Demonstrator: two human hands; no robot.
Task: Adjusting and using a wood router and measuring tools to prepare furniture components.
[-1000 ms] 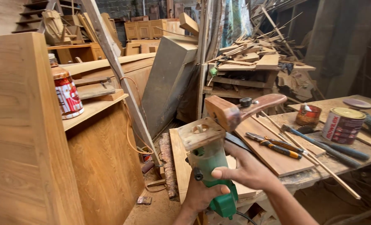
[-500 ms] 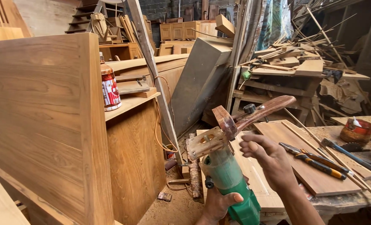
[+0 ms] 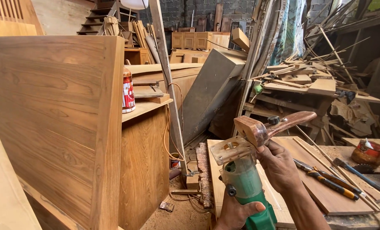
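Observation:
My left hand (image 3: 236, 211) grips the green body of a hand-held router (image 3: 245, 183) near the bottom centre, base pointing up and away. A wooden base plate (image 3: 229, 150) with a hole sits on top of the tool. My right hand (image 3: 279, 164) is closed on the long curved wooden handle (image 3: 283, 121) fixed to that plate, fingers wrapped just below its thick end. A black knob (image 3: 274, 119) sticks up from the handle.
A large upright wooden panel (image 3: 57, 123) fills the left. Behind it a cabinet (image 3: 145, 162) carries a red and white can (image 3: 128, 91). The workbench (image 3: 326, 191) at right holds screwdrivers (image 3: 326, 176), a hammer (image 3: 360, 176) and a small tin (image 3: 369, 152). Stacked scrap wood (image 3: 305, 81) lies beyond.
The view has swung left, bringing the big panel further into frame. The router has risen slightly, and my right hand moved from beside the base to gripping the wooden handle.

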